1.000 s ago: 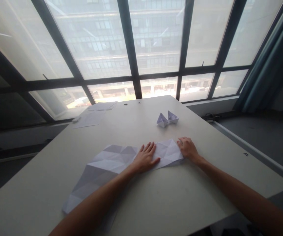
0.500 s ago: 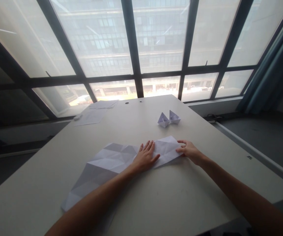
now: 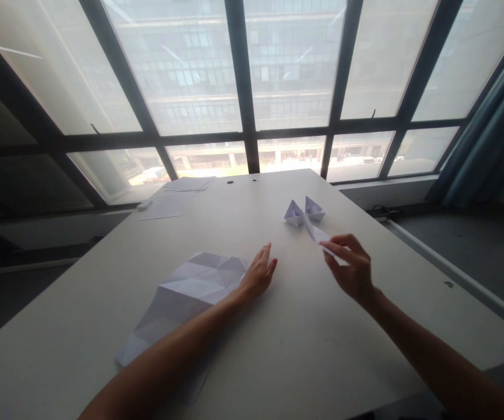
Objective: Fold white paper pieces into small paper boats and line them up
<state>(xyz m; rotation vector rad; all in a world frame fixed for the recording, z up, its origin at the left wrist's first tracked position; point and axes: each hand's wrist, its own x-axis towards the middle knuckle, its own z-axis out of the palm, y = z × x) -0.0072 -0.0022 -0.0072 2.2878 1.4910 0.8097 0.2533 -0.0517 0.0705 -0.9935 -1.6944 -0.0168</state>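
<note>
My right hand (image 3: 350,265) pinches a small creased sheet of paper (image 3: 317,232) at its near end and holds it up off the table, seen nearly edge-on. My left hand (image 3: 258,273) rests at the right end of a large creased sheet of paper (image 3: 186,286), fingers stretched out and pointing away from me. The left forearm covers part of that large sheet. Just beyond the lifted paper stand two folded paper boats, one on the left (image 3: 294,214) and one on the right (image 3: 314,209).
The white table (image 3: 304,350) reaches to the window frame (image 3: 296,133). Flat paper sheets (image 3: 164,205) lie at its far left, beside a small pale object (image 3: 144,205). A blue curtain (image 3: 475,140) hangs at the right.
My right hand has lifted the smaller paper off the table and tipped it up. My left hand has come off that paper, and its fingers have drawn closer together.
</note>
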